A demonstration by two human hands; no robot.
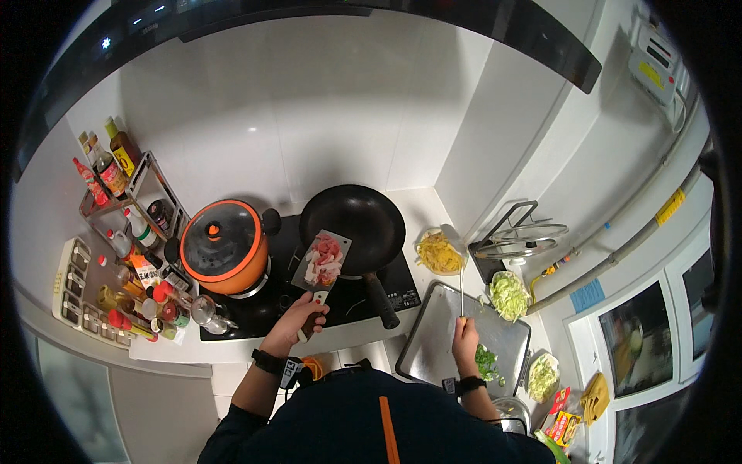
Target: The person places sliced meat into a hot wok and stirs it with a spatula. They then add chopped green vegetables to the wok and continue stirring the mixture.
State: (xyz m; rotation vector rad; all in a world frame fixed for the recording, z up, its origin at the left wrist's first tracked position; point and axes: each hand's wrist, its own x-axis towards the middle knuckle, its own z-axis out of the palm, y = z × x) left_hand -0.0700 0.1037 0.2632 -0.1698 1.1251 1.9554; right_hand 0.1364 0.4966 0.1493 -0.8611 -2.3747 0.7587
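My left hand (306, 318) grips the handle of a cleaver (301, 278), whose flat blade carries pink sliced raw meat (326, 260). The blade is over the near left rim of a black wok (353, 229) on the cooktop. In my right hand (465, 339) is a long thin-handled metal utensil (462, 287). Its far end reaches a bowl of yellow shredded food (439, 253), and the exact shape of its head is hard to tell. Below that hand, chopped green onion (487, 364) lies on a metal tray (432, 333).
A lidded orange pot (229, 272) stands left on the black cooktop (255, 322). Bottles and jars (165, 301) crowd a rack (156, 185) at far left. Shredded cabbage fills a bowl (509, 296) and another bowl (544, 377) at right, near a lid rack (487, 261). A range hood (435, 8) hangs above.
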